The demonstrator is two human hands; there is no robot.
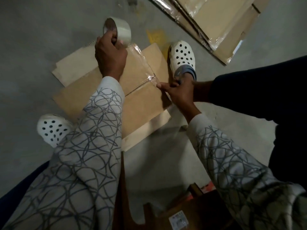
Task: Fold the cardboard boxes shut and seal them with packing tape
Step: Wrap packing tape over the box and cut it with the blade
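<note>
A brown cardboard box lies on the concrete floor between my feet, its flaps folded flat and meeting along a seam. My left hand grips a roll of clear packing tape above the box's far end. A strip of clear tape stretches from the roll down along the seam. My right hand holds the near end of that strip down at the box's right edge, fingers curled, with a small grey object partly hidden in its grasp.
Several flattened, taped cardboard boxes lie stacked at the top right. My white perforated clogs stand at the box's right and lower left. A brown wooden object with a white label sits at the bottom edge.
</note>
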